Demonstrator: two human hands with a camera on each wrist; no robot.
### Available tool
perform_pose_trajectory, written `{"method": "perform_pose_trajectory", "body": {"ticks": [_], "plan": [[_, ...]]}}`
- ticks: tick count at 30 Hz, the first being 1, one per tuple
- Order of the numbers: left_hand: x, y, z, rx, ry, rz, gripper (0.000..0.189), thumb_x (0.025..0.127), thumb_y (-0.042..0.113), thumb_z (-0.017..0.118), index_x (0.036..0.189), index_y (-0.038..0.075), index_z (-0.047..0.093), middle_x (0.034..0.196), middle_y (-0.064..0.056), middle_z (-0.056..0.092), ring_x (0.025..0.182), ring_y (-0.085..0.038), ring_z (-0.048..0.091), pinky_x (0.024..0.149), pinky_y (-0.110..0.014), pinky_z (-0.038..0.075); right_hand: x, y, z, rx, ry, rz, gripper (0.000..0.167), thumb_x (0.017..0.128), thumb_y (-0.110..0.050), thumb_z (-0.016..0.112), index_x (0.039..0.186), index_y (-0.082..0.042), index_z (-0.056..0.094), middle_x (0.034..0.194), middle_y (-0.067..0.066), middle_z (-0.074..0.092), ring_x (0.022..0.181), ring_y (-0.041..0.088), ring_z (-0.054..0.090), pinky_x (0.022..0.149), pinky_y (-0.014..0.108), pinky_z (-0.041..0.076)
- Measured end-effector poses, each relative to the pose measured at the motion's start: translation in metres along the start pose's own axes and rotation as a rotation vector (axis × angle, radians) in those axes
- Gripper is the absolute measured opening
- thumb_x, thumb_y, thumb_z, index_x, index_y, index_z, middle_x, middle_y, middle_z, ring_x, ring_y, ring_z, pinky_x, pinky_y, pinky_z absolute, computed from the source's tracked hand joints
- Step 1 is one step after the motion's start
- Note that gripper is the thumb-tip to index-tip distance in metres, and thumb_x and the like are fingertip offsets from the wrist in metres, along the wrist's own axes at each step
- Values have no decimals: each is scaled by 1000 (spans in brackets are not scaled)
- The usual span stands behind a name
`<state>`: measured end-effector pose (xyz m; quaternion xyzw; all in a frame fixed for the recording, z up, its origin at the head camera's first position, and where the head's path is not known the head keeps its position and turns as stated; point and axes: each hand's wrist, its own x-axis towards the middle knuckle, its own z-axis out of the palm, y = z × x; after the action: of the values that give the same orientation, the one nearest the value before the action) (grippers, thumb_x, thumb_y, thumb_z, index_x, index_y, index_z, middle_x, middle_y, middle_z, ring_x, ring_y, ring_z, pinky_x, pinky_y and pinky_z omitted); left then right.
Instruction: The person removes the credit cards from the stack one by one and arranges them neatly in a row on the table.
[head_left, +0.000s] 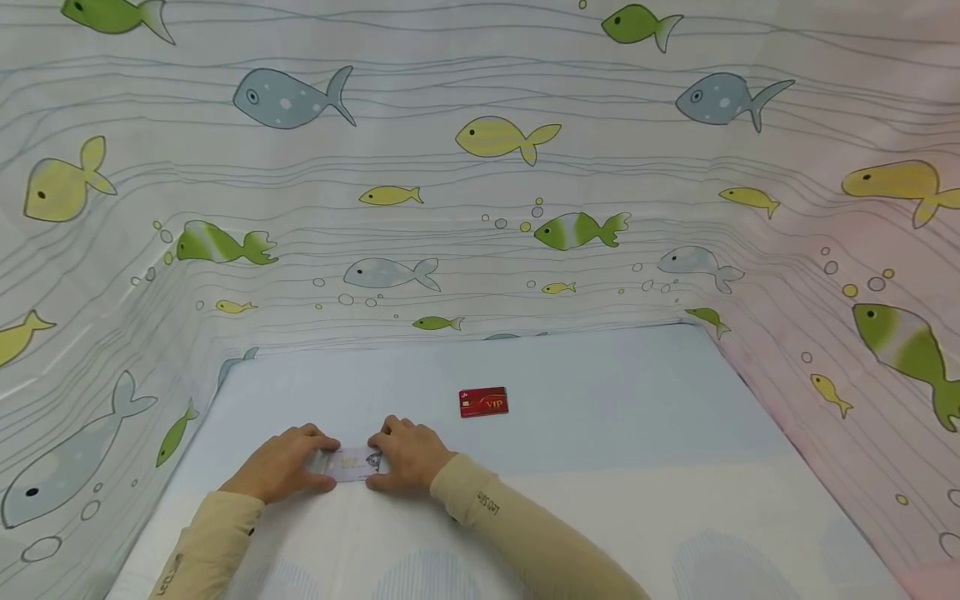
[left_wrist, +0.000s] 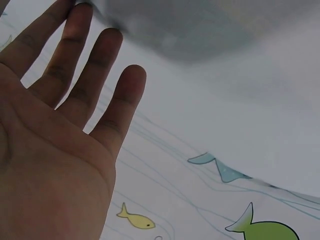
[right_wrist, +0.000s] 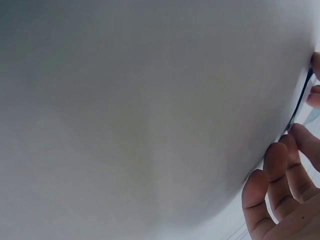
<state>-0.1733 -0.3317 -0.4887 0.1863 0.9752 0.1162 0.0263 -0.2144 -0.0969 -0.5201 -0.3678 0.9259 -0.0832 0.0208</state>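
Observation:
A pale lavender card (head_left: 351,464), with faint gold lettering and a dark design near its right end, lies between the two hands on the table. At its left end my left hand (head_left: 288,462) holds it, thumb at the near edge and fingertips at the far edge. My right hand (head_left: 411,457) grips the right end in the same way. In the left wrist view the left hand's palm (left_wrist: 55,155) shows, but no card. The right wrist view catches the right hand's fingertips (right_wrist: 275,160) low at the right; the card is not clearly visible there.
A red VIP card (head_left: 483,402) lies farther back, right of the hands. The table (head_left: 637,400) has a pale blue and white cover. Fish-patterned sheeting (head_left: 480,208) stands around its back and sides.

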Motion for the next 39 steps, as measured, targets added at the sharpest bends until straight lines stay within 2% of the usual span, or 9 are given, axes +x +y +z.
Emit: {"method": "perform_pose_trajectory", "body": {"ticks": [6,10,15,23,33,39], "plan": [[2,0,0,5,0,-12,64,69,49,89,117,11,73,105,0,66,93,-22,63,82,-50,52,-3,6,-4,10,-6,4,60,86,-60,72,137,-31,61,119,-10,57,96,4,53,83,20,47],[7,3,-3,15,36,-12,64,75,57,83,119,11,72,102,2,66,92,-21,62,81,-50,52,-5,13,-7,29,11,9,59,87,-60,71,138,-31,60,121,-9,58,102,5,56,89,22,48],[16,12,-5,24,87,-13,54,82,50,80,119,10,72,102,1,67,95,-25,64,83,-52,52,-9,23,-14,83,27,14,57,89,-56,71,138,-29,60,124,-9,58,109,6,57,95,23,49],[35,25,-3,11,137,15,49,85,42,81,120,11,71,106,-2,68,100,-29,64,86,-53,52,-19,40,-22,158,69,22,51,91,-46,73,136,-25,63,126,-6,60,109,9,58,95,24,49],[63,43,5,5,134,62,48,86,43,79,120,11,71,113,-4,67,107,-30,63,92,-54,50,-35,71,-30,220,144,88,52,91,-44,74,138,-25,61,122,-6,61,110,10,59,95,27,51],[77,54,10,-10,139,90,47,86,40,81,120,10,71,115,-6,67,108,-31,63,93,-54,49,-47,89,-42,239,174,77,54,91,-41,75,140,-22,60,123,-4,60,109,12,58,92,27,52]]}}
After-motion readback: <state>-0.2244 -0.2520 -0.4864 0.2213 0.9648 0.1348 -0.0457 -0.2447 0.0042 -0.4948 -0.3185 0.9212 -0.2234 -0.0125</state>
